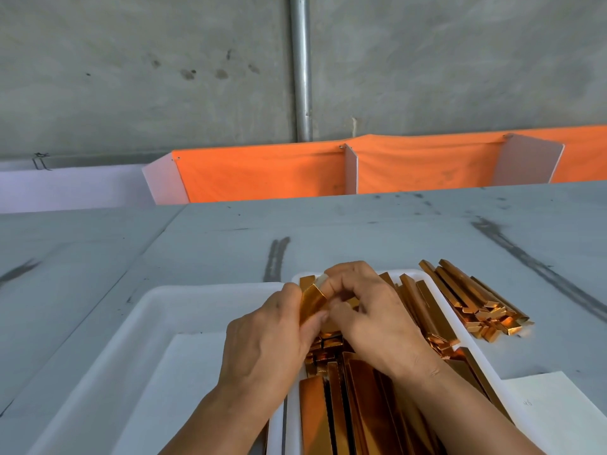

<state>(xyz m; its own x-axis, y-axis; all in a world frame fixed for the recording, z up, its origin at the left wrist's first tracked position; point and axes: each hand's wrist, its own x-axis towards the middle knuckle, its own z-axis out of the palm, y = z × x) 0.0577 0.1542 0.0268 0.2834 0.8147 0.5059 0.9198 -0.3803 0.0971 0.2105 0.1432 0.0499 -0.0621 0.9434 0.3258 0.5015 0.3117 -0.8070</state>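
A shiny copper-coloured card strip (311, 302) is held over a white tray (440, 292) full of several long copper-coloured strips (358, 405). My left hand (266, 339) pinches the strip's left side between thumb and fingers. My right hand (364, 310) curls its fingers over the strip's far end from the right; a pale tape-like bit shows at a fingertip. Both hands touch each other above the tray, hiding the strip's middle.
A second white tray (138, 323) lies on the left with a pale sheet in it. A pile of folded copper strips (476, 300) sits on the grey table to the right of the trays. Orange cloth bins (262, 172) line the table's far edge.
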